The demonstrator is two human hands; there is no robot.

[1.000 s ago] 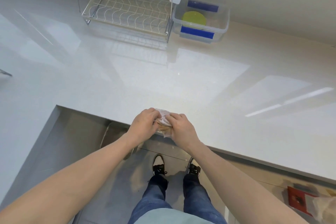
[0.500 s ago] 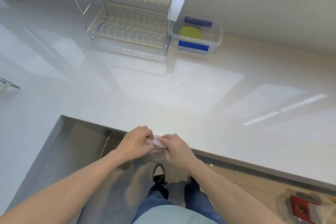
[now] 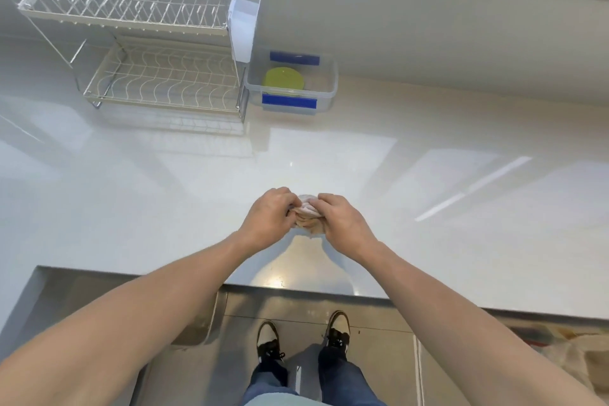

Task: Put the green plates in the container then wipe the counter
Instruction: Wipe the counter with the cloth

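Moved since earlier frames: both hands, formerly at the counter's near edge, now farther in over the glossy white counter (image 3: pixel 428 148).

Head view:
- Left hand (image 3: pixel 268 219) and right hand (image 3: pixel 342 221): fingers curled closed on a crumpled pale pink-and-tan cloth (image 3: pixel 308 216), bunched between them just above the counter surface.
- Green round plates (image 3: pixel 283 80): lying flat inside a clear plastic container with blue clips (image 3: pixel 326 89).
- Container: at the counter's far side, near the wall, just right of a two-tier white wire dish rack (image 3: pixel 158 76).
- Person's black-and-white shoes (image 3: pixel 268 339): on grey floor below.
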